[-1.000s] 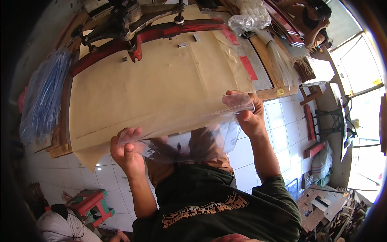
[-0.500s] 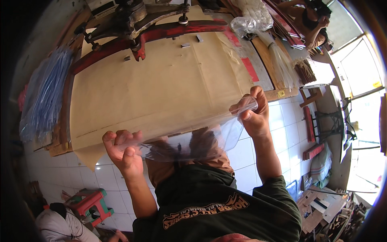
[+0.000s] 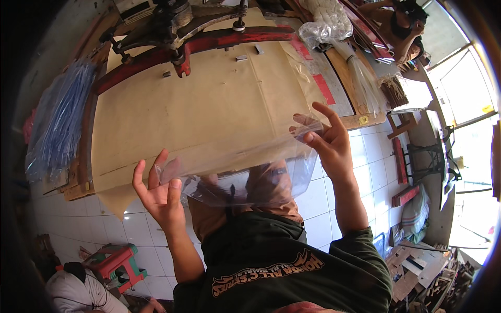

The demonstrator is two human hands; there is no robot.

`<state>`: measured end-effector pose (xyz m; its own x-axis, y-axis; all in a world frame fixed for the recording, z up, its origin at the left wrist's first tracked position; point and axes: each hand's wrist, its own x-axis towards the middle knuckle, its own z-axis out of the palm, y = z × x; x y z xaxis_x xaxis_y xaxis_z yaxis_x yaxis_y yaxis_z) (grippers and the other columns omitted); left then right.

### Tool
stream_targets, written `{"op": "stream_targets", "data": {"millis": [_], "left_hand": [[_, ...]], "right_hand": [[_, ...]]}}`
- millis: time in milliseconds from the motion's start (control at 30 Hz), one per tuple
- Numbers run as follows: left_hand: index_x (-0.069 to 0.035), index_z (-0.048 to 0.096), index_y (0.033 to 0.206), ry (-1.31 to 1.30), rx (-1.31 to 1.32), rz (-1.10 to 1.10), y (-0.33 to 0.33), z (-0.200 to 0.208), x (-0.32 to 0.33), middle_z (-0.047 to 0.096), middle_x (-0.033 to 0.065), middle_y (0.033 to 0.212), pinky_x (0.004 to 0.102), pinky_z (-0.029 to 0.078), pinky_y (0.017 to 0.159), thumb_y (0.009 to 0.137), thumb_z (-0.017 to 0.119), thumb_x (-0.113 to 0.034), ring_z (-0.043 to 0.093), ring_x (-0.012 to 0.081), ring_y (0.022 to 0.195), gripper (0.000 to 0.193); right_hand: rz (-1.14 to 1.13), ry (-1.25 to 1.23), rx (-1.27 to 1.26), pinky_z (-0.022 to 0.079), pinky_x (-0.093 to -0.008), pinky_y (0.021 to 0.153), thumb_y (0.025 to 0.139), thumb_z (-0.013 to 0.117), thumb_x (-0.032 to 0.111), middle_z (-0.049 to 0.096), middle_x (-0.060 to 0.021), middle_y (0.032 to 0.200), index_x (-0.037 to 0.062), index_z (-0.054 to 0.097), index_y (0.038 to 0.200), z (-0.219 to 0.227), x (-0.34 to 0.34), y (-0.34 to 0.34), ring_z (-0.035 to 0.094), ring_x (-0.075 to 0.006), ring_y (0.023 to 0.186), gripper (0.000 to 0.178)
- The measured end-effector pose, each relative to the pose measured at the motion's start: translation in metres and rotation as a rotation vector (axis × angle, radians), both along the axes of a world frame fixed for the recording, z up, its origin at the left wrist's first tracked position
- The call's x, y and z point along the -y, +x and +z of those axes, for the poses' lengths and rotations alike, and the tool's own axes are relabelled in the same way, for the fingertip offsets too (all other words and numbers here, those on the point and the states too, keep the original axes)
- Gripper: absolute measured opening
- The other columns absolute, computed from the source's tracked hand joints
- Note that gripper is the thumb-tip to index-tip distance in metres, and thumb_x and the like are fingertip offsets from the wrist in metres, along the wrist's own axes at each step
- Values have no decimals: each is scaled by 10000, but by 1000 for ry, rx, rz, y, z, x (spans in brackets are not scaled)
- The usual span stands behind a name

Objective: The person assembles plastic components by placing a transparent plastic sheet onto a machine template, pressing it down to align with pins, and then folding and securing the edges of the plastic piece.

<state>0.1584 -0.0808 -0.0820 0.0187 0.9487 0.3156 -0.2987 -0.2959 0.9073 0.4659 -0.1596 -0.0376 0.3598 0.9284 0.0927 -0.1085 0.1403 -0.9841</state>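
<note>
A clear plastic sheet [image 3: 248,188] hangs, folded or curved, between my two hands at the front edge of the table. My left hand [image 3: 163,201] grips its left end between thumb and fingers, with the other fingers spread. At the sheet's right end, my right hand [image 3: 334,151] pinches the upper corner, its index finger raised and the fingertips behind showing through the film. The sheet's upper edge lies just over the brown paper [image 3: 182,115] covering the tabletop. Its lower part droops in front of my legs.
A press with a red curved bar [image 3: 240,39] spans the table's back. Bluish plastic strips or sleeves [image 3: 60,122] are piled at left, and clear plastic bundles [image 3: 326,23] at back right. A red-green stool [image 3: 112,266] and another person [image 3: 83,292] are at lower left.
My right hand has moved slightly up, its index finger lifting. My left fingers have spread and stretched. The sheet's rolled right edge has flattened, and its ends have shifted in my grip.
</note>
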Motion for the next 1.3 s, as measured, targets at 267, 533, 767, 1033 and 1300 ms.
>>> {"op": "stream_targets", "data": {"millis": [267, 533, 767, 1033, 1300], "left_hand": [[58, 484, 1277, -109, -5, -94, -15, -10, 2, 583, 178, 1236, 439, 423, 1054, 848, 646, -64, 565, 288, 1176, 474], [50, 577, 1148, -113, -123, -119, -14, -11, 1, 646, 146, 1089, 434, 445, 1025, 864, 638, -113, 625, 279, 1065, 333], [50, 566, 1133, -130, -75, -45, -18, -13, 2, 633, 137, 1073, 458, 473, 980, 852, 651, -139, 630, 326, 1066, 349], [21, 612, 1171, -144, 22, -205, -10, 3, 2, 660, 83, 1095, 329, 485, 920, 789, 815, -95, 617, 176, 1018, 448], [20, 607, 1045, -148, 76, -170, -6, 13, 1, 677, 108, 1087, 370, 535, 924, 813, 743, 47, 651, 218, 1044, 271]], "right_hand": [[129, -177, -301, 543, -318, 890, 861, 758, 117, 674, -162, 1123, 25, 626, 1022, -10, 6, 20, 671, -185, 997, 228], [161, 86, -131, 522, -372, 933, 883, 708, 59, 680, -169, 1146, 31, 606, 994, -1, 4, 21, 673, -226, 1038, 153], [149, 97, -57, 485, -388, 977, 888, 690, 45, 671, -180, 1179, 32, 585, 1071, 1, -5, 11, 657, -244, 1084, 212], [45, 109, -14, 454, -407, 1015, 887, 676, 59, 648, -219, 1204, 45, 569, 1057, -5, -4, 9, 649, -261, 1074, 201], [82, 87, -20, 474, -418, 998, 886, 676, 48, 642, -244, 1199, 46, 554, 1081, 2, -6, 8, 661, -283, 1057, 230]]}}
